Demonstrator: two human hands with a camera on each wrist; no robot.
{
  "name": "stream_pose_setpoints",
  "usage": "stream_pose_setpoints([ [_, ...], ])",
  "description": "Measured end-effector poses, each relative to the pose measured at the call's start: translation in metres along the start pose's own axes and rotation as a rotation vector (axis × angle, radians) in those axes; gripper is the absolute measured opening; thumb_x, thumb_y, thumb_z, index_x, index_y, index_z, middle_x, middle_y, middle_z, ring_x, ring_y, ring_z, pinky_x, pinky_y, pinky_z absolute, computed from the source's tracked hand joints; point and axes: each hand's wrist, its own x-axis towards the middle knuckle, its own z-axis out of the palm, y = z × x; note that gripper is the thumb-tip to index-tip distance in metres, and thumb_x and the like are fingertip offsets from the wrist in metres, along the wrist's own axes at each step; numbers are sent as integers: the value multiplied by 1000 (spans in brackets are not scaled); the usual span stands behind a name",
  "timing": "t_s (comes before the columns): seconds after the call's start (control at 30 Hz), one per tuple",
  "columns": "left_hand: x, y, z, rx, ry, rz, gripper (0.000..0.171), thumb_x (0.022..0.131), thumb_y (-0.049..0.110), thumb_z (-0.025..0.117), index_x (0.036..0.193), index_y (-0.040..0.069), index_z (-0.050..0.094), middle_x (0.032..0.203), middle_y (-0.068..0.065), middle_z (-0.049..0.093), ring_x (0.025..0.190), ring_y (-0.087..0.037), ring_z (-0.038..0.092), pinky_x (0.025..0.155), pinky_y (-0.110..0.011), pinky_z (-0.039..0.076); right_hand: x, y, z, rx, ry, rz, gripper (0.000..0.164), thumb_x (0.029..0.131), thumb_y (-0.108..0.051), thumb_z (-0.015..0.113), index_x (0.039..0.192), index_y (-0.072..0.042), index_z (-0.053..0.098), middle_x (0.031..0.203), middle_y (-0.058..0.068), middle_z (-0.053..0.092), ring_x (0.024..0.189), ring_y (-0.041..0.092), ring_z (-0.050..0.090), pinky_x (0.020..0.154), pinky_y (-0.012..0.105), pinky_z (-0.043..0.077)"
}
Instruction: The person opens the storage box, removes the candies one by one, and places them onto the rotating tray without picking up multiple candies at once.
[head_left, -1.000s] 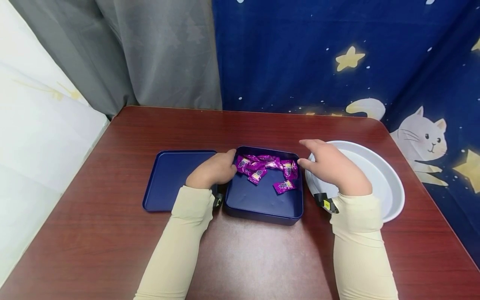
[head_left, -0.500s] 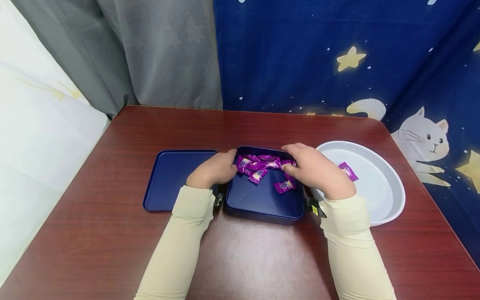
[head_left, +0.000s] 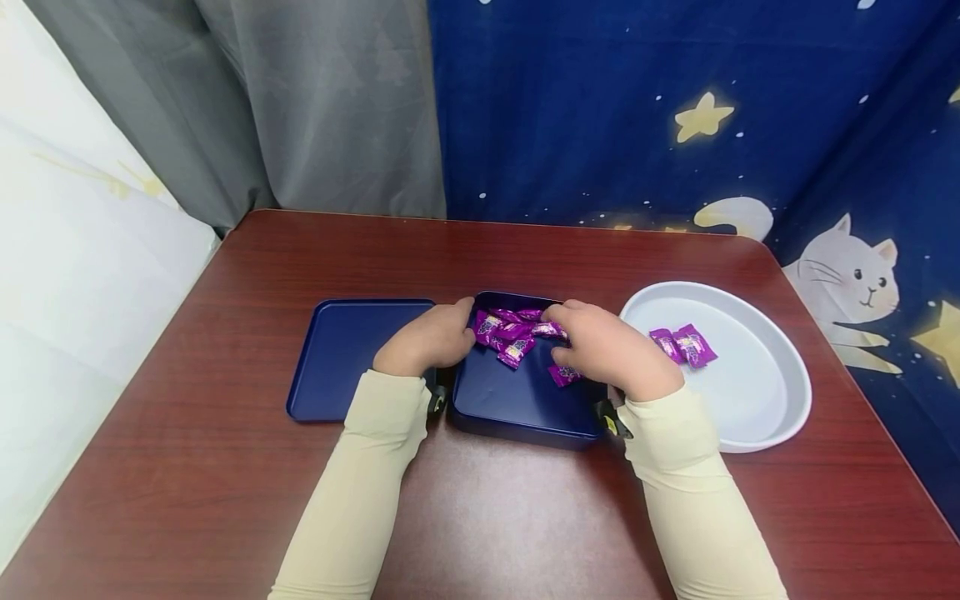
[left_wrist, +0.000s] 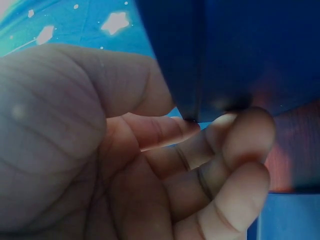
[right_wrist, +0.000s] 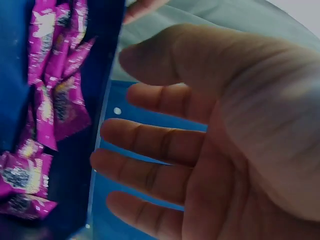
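Observation:
A navy blue box (head_left: 517, 417) stands in the middle of the table, several purple wrapped candies (head_left: 513, 330) lying mostly along its far side. My left hand (head_left: 427, 340) grips the box's left side; in the left wrist view its thumb (left_wrist: 135, 85) lies against the wall and its fingers curl at the lower edge. Over the box's right part reaches my right hand (head_left: 611, 346), its thumb and fingers apart close to the candies. In the right wrist view nothing sits between those fingers (right_wrist: 150, 137). Its palm hides some of the box's right side.
To the left lies a flat navy lid (head_left: 345, 358), partly beneath my left forearm. At right a round white tray (head_left: 757, 408) holds purple candies (head_left: 693, 346). The brown table (head_left: 480, 517) ends at grey and starry blue curtains (head_left: 570, 100).
My right hand has moved left, from the tray's edge to over the box, uncovering candies on the tray. The left hand has stayed at the box's left side.

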Motion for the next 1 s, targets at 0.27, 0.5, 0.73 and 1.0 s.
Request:
stream_pose_setpoints([
  [0.27,0,1,1,-3,6,-9,60,95,17,44,148,1,21,149,-16,32,133,-27,30,110,-47,30,3,-2,8,21,-81,52,48,77,-17,72,122,-6,59,113,16,59,98,27,53,92,46,48],
  [0.5,0,1,0,2,5,-9,60,95,18,44,148,1,20,149,-16,32,133,-28,31,109,-48,31,5,-5,12,-4,-97,45,48,77,-17,70,122,-5,58,112,14,58,96,26,52,89,44,49],
  [0.73,-1,0,0,-5,6,-7,61,95,17,44,148,1,20,150,-15,31,133,-28,30,109,-47,30,9,-5,19,-48,-113,67,50,77,-21,70,122,-2,58,119,18,59,107,30,52,96,46,45],
  [1.0,0,0,0,-10,2,-11,60,95,17,44,148,1,20,149,-16,33,133,-27,31,109,-47,30,10,-5,23,-81,-149,124,44,77,-27,72,112,-4,62,99,14,64,88,29,56,85,48,49],
])
